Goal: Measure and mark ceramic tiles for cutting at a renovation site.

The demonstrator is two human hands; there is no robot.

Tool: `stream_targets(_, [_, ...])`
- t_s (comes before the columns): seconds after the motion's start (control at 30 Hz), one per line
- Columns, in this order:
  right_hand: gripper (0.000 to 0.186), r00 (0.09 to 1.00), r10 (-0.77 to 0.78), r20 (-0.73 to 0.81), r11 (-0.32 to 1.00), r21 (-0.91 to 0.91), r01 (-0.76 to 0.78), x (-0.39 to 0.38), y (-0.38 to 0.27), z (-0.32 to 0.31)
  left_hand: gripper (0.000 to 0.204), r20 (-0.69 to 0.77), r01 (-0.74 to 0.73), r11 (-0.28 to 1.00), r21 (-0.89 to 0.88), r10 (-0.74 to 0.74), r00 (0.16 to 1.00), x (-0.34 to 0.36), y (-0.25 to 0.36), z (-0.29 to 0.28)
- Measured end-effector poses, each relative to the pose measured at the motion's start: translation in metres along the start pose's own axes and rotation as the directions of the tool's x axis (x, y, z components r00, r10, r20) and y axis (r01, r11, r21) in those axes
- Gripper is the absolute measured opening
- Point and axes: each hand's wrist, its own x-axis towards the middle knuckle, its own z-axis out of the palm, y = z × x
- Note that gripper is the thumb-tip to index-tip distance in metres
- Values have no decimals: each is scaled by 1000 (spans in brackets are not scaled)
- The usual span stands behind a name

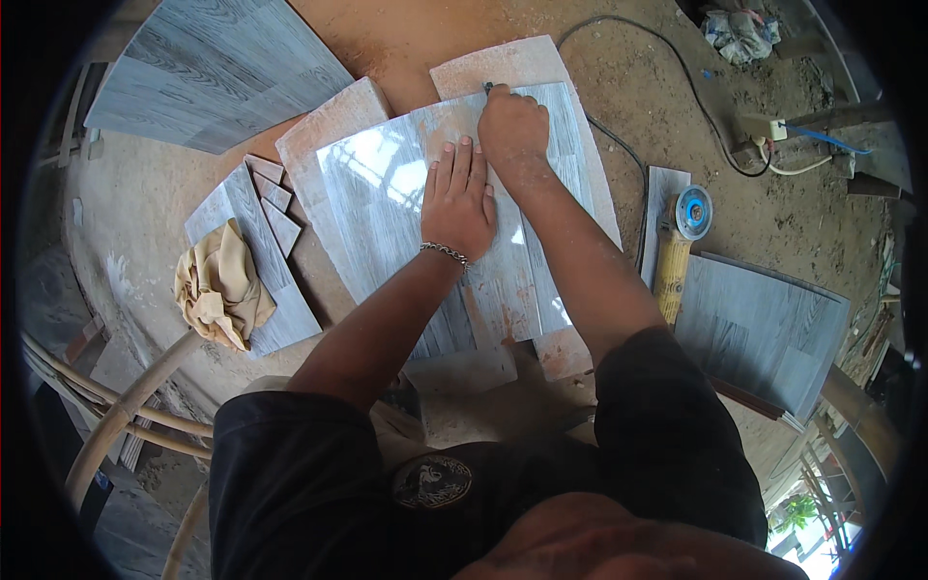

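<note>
A glossy grey wood-pattern tile (372,208) lies in front of me on pale, dusty slabs (493,63). My left hand (459,198) rests flat on its middle, fingers stretched toward the far edge. Near the tile's far right edge my right hand (514,126) is closed in a fist. A small dark tip (488,87) shows at its far side, but the rest is hidden in the fingers. Reddish dust smears the tile's near part. To the right, an angle grinder (677,246) with a yellow body and blue disc lies beside a narrow tile strip (662,193).
Stacked tiles (759,333) lie at the right, and a large tile (222,72) at the far left. A crumpled tan cloth (222,285) covers part of a cut tile (290,324) near small offcuts (280,224). A black cable (667,48) crosses the floor to a socket (768,128). Curved poles (130,406) stand at lower left.
</note>
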Motion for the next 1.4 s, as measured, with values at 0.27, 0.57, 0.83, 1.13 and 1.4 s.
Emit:
stream_targets(0.27, [36,913,-101,396,990,-51,132,41,-10,-49,58,-56,-3,1000,27,4,998,-4,-6,3])
stream_targets(0.57, [35,868,6,496,991,-120,62,52,-12,-41,55,-151,-28,999,32,33,988,-6,-6,15])
stream_targets(0.83, [36,854,39,519,987,-151,47,-63,2,-60,55,-193,-36,994,104,56,980,-10,-16,24])
stream_targets(1.13, [30,802,97,590,987,-162,0,-209,42,-52,52,-243,-84,995,58,96,965,-6,-3,13])
stream_targets(1.4, [23,801,168,574,986,-101,-134,-290,57,-53,53,-205,-88,988,124,112,972,-9,-3,17])
